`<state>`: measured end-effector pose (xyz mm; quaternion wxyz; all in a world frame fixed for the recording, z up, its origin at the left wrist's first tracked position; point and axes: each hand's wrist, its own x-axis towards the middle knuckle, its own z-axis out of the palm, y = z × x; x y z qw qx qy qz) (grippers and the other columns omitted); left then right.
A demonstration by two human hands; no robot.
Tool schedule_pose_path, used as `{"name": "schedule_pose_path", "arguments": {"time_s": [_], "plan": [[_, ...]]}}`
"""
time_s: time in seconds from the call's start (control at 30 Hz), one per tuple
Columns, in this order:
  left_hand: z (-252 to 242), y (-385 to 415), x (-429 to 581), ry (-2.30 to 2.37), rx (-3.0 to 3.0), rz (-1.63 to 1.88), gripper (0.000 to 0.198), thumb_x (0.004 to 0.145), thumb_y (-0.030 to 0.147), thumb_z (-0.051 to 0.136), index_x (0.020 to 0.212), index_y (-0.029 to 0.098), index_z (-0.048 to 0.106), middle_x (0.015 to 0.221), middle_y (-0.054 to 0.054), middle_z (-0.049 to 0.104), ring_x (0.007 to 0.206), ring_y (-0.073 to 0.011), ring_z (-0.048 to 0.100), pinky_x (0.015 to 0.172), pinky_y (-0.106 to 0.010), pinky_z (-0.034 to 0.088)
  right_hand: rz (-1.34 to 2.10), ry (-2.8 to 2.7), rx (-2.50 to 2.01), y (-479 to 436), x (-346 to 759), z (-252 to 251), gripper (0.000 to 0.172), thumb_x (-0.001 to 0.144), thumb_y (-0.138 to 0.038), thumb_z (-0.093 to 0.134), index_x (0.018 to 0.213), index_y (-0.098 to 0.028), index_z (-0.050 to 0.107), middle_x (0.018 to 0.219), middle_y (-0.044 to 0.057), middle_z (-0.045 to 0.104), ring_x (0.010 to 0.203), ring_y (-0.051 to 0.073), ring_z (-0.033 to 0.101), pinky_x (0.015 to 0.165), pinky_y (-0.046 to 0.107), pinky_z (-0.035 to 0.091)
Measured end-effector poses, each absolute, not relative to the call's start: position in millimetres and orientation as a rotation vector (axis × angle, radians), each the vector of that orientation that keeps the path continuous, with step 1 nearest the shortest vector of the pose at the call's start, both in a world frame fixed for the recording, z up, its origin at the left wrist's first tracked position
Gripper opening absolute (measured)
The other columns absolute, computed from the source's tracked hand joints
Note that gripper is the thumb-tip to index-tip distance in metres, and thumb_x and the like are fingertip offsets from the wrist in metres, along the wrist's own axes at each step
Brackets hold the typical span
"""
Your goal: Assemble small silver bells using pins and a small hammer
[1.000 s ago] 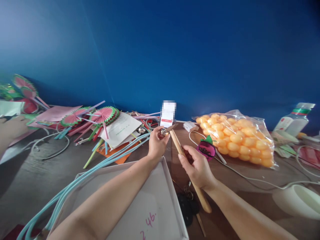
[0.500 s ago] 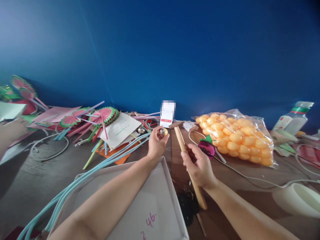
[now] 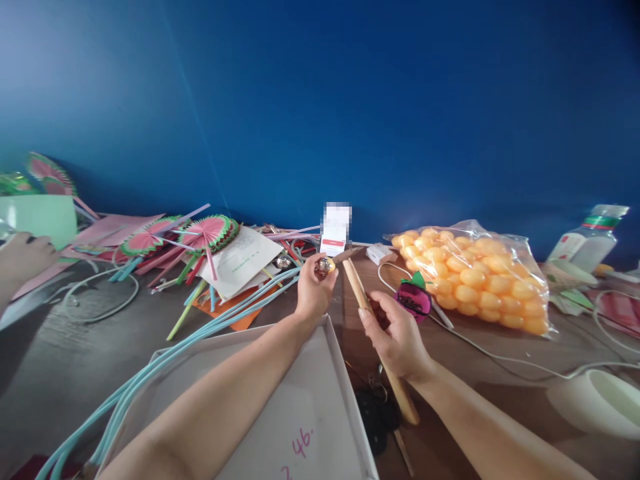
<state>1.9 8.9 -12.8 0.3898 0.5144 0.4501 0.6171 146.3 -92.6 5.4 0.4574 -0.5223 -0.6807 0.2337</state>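
My left hand [image 3: 316,288] is closed around a small, shiny, round metal bell [image 3: 325,265], held up between thumb and fingers. In my right hand [image 3: 397,333] is a hammer [image 3: 356,285] with a pale wooden handle, gripped around the middle of its length. The narrow head of the hammer is right beside the bell; I cannot tell if they touch. A second shiny ball [image 3: 283,260] lies on the table to the left of my left hand. Beneath my left forearm is a shallow white box lid [image 3: 320,400] with pink handwriting.
Light-blue tubes [image 3: 220,323] cross the lid's far edge. Paper fans [image 3: 207,235] and papers lie left, by another person's hand [image 3: 27,257]. A phone [image 3: 335,227] stands behind. Right are a purple pouch [image 3: 414,300], a bag of orange balls [image 3: 475,277], a cable [image 3: 495,353] and a white cup [image 3: 595,400].
The hammer's head has swung left and slightly down toward the bell. My left hand has stayed almost still. At the far left, the other person's hand has shifted, and green paper now shows above it.
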Motion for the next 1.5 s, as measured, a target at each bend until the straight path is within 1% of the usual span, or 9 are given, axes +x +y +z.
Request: {"name": "schedule_pose_path", "arguments": {"time_s": [0.17,0.37,0.57,0.73,0.9,1.07,1.2,1.4,1.5], "plan": [[-10,8,3,1.144,1.217,1.510,0.039,0.073,0.019,0.067,0.110,0.017,0.055,0.091,-0.004,0.063,0.075,-0.0122,0.059,0.074,-0.027,0.048,0.585,-1.706,-1.275,-92,144,4,0.026,0.089,-0.033,0.056,0.111,-0.019,0.060,0.091,0.005,0.067,0.077,0.016,0.063,0.072,0.027,0.051],[-11,8,1,1.191,1.282,1.530,0.040,0.074,0.023,0.068,0.112,0.018,0.056,0.098,-0.006,0.064,0.081,-0.0141,0.061,0.078,-0.029,0.049,0.665,-1.559,-1.380,-86,146,1,0.028,0.090,-0.039,0.053,0.109,-0.019,0.057,0.079,0.002,0.065,0.064,0.014,0.060,0.058,0.025,0.048],[-10,8,0,1.244,1.322,1.540,0.040,0.074,0.025,0.067,0.112,0.017,0.057,0.103,-0.007,0.063,0.082,-0.0147,0.061,0.080,-0.030,0.049,0.656,-1.587,-1.476,-74,155,-6,0.021,0.088,-0.032,0.049,0.098,-0.018,0.060,0.082,0.004,0.068,0.075,0.018,0.063,0.068,0.028,0.049],[-10,7,0,1.228,1.334,1.533,0.039,0.076,0.025,0.066,0.113,0.017,0.056,0.100,-0.007,0.063,0.082,-0.0149,0.062,0.079,-0.030,0.050,0.705,-1.544,-1.517,-69,159,-16,0.023,0.086,-0.029,0.048,0.100,-0.017,0.061,0.076,0.002,0.067,0.066,0.018,0.061,0.060,0.028,0.046],[-7,-7,2,1.232,1.653,1.561,0.037,0.082,0.023,0.061,0.118,0.019,0.054,0.113,-0.011,0.059,0.094,-0.0179,0.061,0.078,-0.030,0.053,0.792,-1.513,-1.492,-67,159,-26,0.021,0.087,-0.032,0.049,0.097,-0.018,0.061,0.070,0.001,0.063,0.061,0.017,0.058,0.056,0.028,0.044],[-5,-25,4,1.061,2.223,1.507,0.044,0.084,0.013,0.055,0.126,0.021,0.050,0.118,-0.011,0.057,0.111,-0.0204,0.056,0.094,-0.036,0.049,0.985,-1.357,-1.443,-68,155,-27,0.016,0.086,-0.036,0.050,0.089,-0.021,0.056,0.062,-0.004,0.054,0.052,0.014,0.051,0.048,0.025,0.040],[-9,-29,3,1.058,2.366,1.415,0.048,0.082,0.011,0.055,0.129,0.021,0.048,0.120,-0.012,0.057,0.113,-0.0211,0.055,0.096,-0.036,0.049,1.170,-1.240,-1.389,-68,154,-28,0.019,0.088,-0.041,0.049,0.086,-0.022,0.050,0.058,-0.007,0.047,0.046,0.011,0.043,0.042,0.022,0.035],[-15,-31,2,1.027,2.484,1.331,0.053,0.081,0.013,0.057,0.132,0.021,0.045,0.123,-0.013,0.057,0.115,-0.0222,0.055,0.096,-0.036,0.050,1.240,-1.226,-1.368,-68,156,-31,0.025,0.090,-0.047,0.049,0.091,-0.022,0.052,0.061,-0.007,0.047,0.048,0.011,0.043,0.042,0.021,0.035],[-14,-33,2,1.026,2.536,1.321,0.052,0.082,0.014,0.057,0.132,0.020,0.046,0.121,-0.014,0.059,0.111,-0.0218,0.057,0.094,-0.036,0.051,1.215,-1.261,-1.375,-67,156,-32,0.026,0.090,-0.047,0.049,0.094,-0.022,0.054,0.067,-0.004,0.053,0.053,0.012,0.048,0.046,0.022,0.040]]}}
